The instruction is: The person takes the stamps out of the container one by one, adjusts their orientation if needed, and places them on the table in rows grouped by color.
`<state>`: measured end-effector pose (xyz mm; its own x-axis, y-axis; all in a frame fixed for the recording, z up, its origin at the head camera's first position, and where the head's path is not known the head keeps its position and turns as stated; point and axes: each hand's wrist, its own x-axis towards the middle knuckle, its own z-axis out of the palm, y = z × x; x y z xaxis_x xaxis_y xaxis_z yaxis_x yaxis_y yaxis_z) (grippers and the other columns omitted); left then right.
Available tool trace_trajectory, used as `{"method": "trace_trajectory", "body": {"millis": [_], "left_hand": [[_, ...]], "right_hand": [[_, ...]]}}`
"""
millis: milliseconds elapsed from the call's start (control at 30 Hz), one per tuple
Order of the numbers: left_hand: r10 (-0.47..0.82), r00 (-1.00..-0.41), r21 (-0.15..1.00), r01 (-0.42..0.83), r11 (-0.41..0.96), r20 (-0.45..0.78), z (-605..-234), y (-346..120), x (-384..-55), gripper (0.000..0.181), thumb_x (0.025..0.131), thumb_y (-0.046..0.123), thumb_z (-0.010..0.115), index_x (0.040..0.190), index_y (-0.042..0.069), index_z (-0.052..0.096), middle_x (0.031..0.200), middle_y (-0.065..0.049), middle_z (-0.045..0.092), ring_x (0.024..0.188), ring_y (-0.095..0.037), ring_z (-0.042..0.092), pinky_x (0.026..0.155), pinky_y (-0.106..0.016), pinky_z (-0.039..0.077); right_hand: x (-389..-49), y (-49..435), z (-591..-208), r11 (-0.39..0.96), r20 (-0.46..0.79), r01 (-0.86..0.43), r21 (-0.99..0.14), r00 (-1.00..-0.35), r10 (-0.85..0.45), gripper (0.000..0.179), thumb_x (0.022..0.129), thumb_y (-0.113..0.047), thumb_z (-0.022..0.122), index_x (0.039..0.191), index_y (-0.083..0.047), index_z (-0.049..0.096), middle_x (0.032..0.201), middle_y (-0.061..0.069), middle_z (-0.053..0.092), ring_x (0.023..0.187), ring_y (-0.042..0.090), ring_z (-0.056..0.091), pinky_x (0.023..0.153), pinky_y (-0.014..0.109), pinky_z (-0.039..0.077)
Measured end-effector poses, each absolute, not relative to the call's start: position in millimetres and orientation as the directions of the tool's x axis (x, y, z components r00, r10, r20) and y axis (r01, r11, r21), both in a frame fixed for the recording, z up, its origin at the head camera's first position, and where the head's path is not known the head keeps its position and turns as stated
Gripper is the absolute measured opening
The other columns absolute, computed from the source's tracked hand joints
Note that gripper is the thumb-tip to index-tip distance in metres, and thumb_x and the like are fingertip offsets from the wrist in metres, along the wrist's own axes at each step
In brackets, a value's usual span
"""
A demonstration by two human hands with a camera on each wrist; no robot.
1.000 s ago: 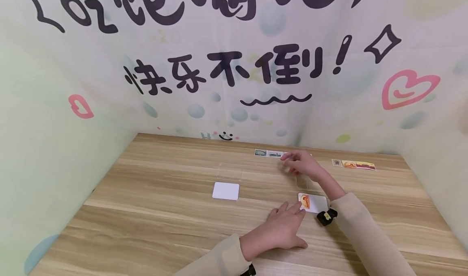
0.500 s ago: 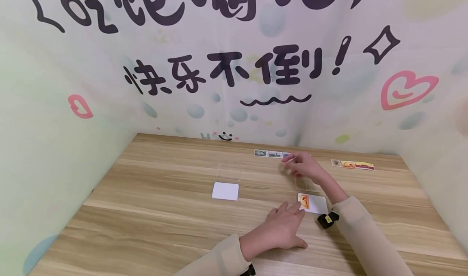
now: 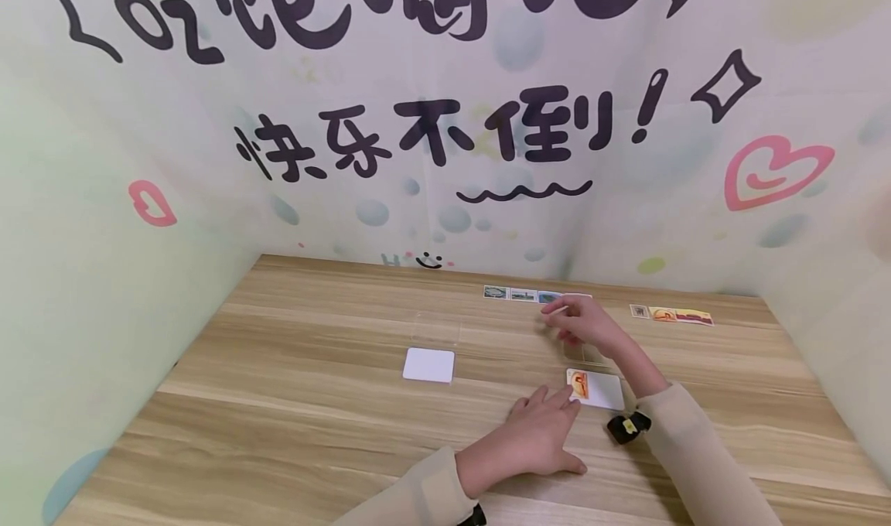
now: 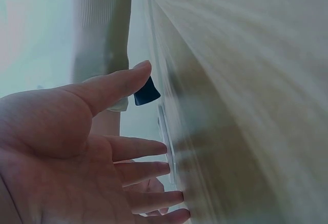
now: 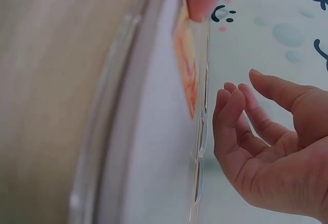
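Observation:
My left hand [image 3: 539, 433] lies with fingers spread on the table, its fingertips at the left edge of a white card [image 3: 608, 391]. On that card sits an orange stamp [image 3: 578, 384]. The right wrist view has the left fingertips right at the orange stamp, and clear plastic around the white card [image 5: 154, 131]. My right hand [image 3: 585, 325] hovers beyond the card, fingers loosely bent and nothing between thumb and fingers [image 5: 230, 106]. Just behind it runs a row of stamps [image 3: 524, 295], partly covered by the hand.
Another white card [image 3: 428, 364] lies left of centre, with a clear plastic piece [image 3: 437, 329] behind it. More stamps [image 3: 672, 315] lie at the back right. A printed cloth wall [image 3: 348, 216] stands along the table's back edge.
My right hand has drawn back slightly to the right and toward me, uncovering more of the stamp row. My left hand has stayed put.

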<state>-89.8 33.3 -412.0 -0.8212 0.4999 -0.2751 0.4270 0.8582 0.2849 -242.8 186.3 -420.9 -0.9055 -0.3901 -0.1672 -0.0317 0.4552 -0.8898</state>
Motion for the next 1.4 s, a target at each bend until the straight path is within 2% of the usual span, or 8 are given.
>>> {"method": "trace_trajectory", "body": {"millis": [367,500,700,867,1200,1400], "left_hand": [[0.499,-0.815,0.315,0.41,0.856,-0.294,-411.6,32.8,-90.9,0.081,0.09,0.058,0.079,0.158,0.023,0.05,0.17,0.01,0.032,0.155,-0.024,0.035,0.116,-0.044,0.041],[0.5,-0.814,0.315,0.41,0.856,-0.298,-411.4,33.1,-91.2,0.081,0.09,0.058,0.078,0.158,0.024,0.05,0.17,0.01,0.032,0.155,-0.024,0.035,0.116,-0.044,0.041],[0.509,-0.808,0.313,0.421,0.851,-0.296,-411.5,32.7,-92.9,0.08,0.091,0.057,0.078,0.158,0.022,0.05,0.17,0.009,0.033,0.154,-0.024,0.036,0.116,-0.045,0.042],[0.502,-0.813,0.3,0.42,0.856,-0.295,-409.8,33.3,-93.6,0.08,0.09,0.058,0.078,0.157,0.024,0.051,0.169,0.01,0.034,0.153,-0.023,0.038,0.115,-0.045,0.043],[0.494,-0.823,0.279,0.422,0.863,-0.282,-411.7,34.5,-94.4,0.079,0.089,0.058,0.079,0.155,0.025,0.053,0.168,0.011,0.036,0.151,-0.021,0.039,0.113,-0.042,0.044],[0.505,-0.814,0.289,0.429,0.856,-0.287,-411.3,33.5,-95.7,0.078,0.09,0.058,0.079,0.156,0.025,0.053,0.168,0.011,0.036,0.151,-0.022,0.039,0.113,-0.043,0.044]], "right_hand": [[-232.6,190.5,-418.5,0.45,-0.206,0.019,-0.893,-0.905,-0.372,0.036,0.105,-0.013,0.064,0.13,0.013,0.061,0.089,0.006,0.067,0.071,0.014,0.059,0.06,0.027,0.053],[-230.9,191.4,-418.6,0.455,-0.211,0.023,-0.89,-0.906,-0.367,0.037,0.105,-0.014,0.064,0.13,0.012,0.061,0.093,0.01,0.068,0.072,0.015,0.059,0.062,0.027,0.054],[-229.2,193.3,-421.5,0.47,-0.226,0.038,-0.882,-0.909,-0.351,0.037,0.105,-0.016,0.065,0.132,0.01,0.062,0.109,0.019,0.07,0.075,0.017,0.06,0.066,0.027,0.055],[-225.7,195.3,-422.0,0.452,-0.223,0.037,-0.891,-0.903,-0.366,0.038,0.105,-0.016,0.064,0.133,0.011,0.06,0.111,0.022,0.071,0.075,0.018,0.062,0.067,0.028,0.056],[-219.5,199.3,-421.0,0.425,-0.231,0.054,-0.904,-0.896,-0.379,0.04,0.105,-0.015,0.064,0.134,0.013,0.058,0.11,0.018,0.072,0.074,0.016,0.064,0.065,0.026,0.055],[-215.6,202.5,-421.5,0.404,-0.26,0.094,-0.91,-0.889,-0.378,0.043,0.105,-0.015,0.064,0.137,0.013,0.056,0.108,0.011,0.073,0.076,0.014,0.064,0.066,0.026,0.056]]}}
